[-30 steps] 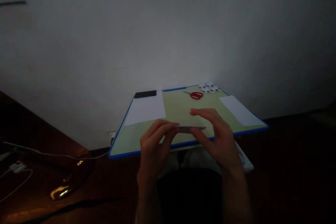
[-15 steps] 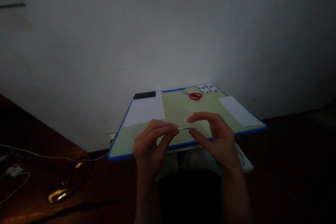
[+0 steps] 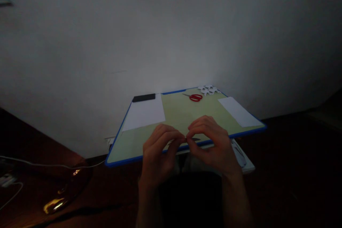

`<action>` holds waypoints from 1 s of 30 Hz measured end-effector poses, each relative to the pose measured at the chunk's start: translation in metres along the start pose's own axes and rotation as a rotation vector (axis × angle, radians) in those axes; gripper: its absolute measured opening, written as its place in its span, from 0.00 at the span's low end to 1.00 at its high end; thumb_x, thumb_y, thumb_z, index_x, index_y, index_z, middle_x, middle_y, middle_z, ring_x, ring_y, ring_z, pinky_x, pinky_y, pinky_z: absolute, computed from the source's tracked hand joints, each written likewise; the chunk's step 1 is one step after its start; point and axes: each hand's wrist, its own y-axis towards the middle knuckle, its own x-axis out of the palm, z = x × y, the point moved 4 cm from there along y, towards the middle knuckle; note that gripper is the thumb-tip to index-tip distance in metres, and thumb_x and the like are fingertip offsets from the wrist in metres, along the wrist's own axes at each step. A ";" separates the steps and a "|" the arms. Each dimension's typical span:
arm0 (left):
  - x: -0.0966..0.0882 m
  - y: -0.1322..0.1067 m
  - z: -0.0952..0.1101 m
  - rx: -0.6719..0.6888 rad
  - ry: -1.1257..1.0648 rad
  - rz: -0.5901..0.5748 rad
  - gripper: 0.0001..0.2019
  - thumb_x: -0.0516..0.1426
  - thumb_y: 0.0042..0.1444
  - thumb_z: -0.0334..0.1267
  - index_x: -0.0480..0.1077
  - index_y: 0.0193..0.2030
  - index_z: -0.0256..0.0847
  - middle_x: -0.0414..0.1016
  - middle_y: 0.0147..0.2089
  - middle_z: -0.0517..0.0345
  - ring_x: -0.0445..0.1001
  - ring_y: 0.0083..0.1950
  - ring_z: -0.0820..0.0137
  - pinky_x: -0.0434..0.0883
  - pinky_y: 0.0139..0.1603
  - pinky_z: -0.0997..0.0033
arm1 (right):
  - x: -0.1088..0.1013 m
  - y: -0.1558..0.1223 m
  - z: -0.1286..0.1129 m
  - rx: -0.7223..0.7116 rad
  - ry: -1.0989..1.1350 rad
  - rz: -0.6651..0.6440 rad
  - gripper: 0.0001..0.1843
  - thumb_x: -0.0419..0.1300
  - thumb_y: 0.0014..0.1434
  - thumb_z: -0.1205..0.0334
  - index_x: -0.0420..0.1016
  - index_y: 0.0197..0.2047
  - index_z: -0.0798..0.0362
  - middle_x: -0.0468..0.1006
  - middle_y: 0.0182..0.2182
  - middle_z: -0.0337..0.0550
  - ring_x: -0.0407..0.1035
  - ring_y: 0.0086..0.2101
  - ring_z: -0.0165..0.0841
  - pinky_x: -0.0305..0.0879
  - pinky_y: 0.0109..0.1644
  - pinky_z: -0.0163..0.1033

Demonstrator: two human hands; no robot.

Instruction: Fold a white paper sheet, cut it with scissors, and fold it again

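Over the front edge of the table, my left hand (image 3: 159, 149) and my right hand (image 3: 215, 144) meet with their fingertips almost touching. Each is closed in a pinch of thumb and forefinger on a small, thin piece of paper (image 3: 196, 139). Only a narrow edge of it shows, dark in the shade; the fingers hide most of it, so its folds cannot be made out. Beyond the hands lie red-handled scissors (image 3: 195, 97), blades to the left. Behind them sits a cluster of several folded white paper pieces (image 3: 209, 90).
The pale green tabletop (image 3: 181, 112) has a blue rim and stands against a grey wall (image 3: 171, 35). A white sheet (image 3: 144, 112) lies at the left under a black flat object (image 3: 144, 98). Another white sheet (image 3: 240, 111) is at the right. A white cable (image 3: 53, 164) runs at lower left.
My right thumb and fingers, spread apart before, have closed on the paper's right part. Both hands have come together. The view has shifted slightly.
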 end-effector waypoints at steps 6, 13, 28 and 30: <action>-0.018 -0.011 -0.013 -0.129 -0.032 0.158 0.08 0.63 0.64 0.26 0.75 0.41 0.45 0.78 0.37 0.60 0.77 0.38 0.70 0.76 0.39 0.69 | -0.015 -0.008 0.020 0.021 0.025 0.046 0.10 0.64 0.60 0.73 0.76 0.36 0.46 0.80 0.32 0.38 0.75 0.37 0.40 0.69 0.45 0.51; -0.025 -0.019 -0.039 -0.483 -0.027 0.548 0.05 0.67 0.63 0.37 0.76 0.41 0.42 0.79 0.36 0.60 0.80 0.35 0.71 0.79 0.36 0.72 | -0.009 -0.008 0.022 0.230 0.102 0.132 0.07 0.64 0.68 0.67 0.80 0.46 0.45 0.81 0.41 0.41 0.75 0.42 0.37 0.73 0.46 0.47; -0.001 -0.017 -0.065 -0.479 -0.535 0.466 0.28 0.69 0.61 0.48 0.69 0.64 0.47 0.81 0.54 0.50 0.83 0.52 0.63 0.81 0.51 0.66 | 0.068 0.024 0.033 0.356 0.391 -0.293 0.33 0.67 0.66 0.58 0.68 0.73 0.49 0.81 0.60 0.53 0.80 0.48 0.42 0.79 0.55 0.51; 0.004 -0.019 -0.075 -0.536 -0.559 0.469 0.26 0.70 0.59 0.46 0.73 0.61 0.44 0.81 0.57 0.47 0.82 0.54 0.61 0.79 0.52 0.66 | 0.073 0.023 0.044 0.431 0.476 -0.354 0.32 0.65 0.67 0.57 0.69 0.72 0.50 0.84 0.56 0.51 0.81 0.47 0.41 0.79 0.54 0.50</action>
